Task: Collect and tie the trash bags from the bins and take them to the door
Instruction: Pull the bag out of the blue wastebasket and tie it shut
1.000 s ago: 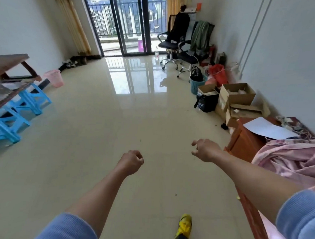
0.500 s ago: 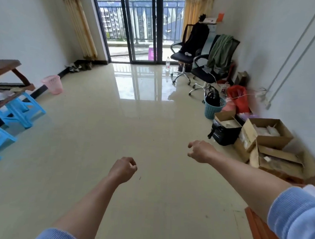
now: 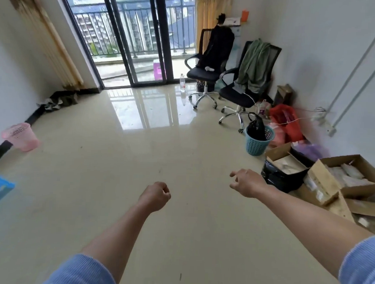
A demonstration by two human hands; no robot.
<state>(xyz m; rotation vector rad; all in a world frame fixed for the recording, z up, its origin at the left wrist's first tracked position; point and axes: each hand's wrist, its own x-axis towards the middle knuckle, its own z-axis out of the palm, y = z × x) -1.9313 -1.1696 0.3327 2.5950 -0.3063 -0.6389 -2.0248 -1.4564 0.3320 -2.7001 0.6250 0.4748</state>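
Low in the frame, two bare forearms reach out over the glossy cream floor (image 3: pixel 108 160) from pushed-up blue sleeves (image 3: pixel 361 276). The left hand (image 3: pixel 155 196), just below centre, is curled into a loose fist with nothing in it. The right hand (image 3: pixel 246 183), slightly higher and to the right, has its fingers bent and a little spread, also holding nothing. Right of that hand, at the right edge, lie open cardboard boxes (image 3: pixel 339 180) and a black bag-like item (image 3: pixel 281 178) against them. Above and just right of the right hand, well apart from it, stands the teal bin (image 3: pixel 257 145) with a black trash bag (image 3: pixel 256 127) rising from its mouth, handles up. At the far left edge, at mid-height, the pink bin (image 3: pixel 21 136) stands by the wall, well apart from the left hand; whether it holds a bag cannot be told. Beyond the teal bin are two office chairs (image 3: pixel 238 94) draped with clothing, and at upper centre the glass balcony door (image 3: pixel 139 43).
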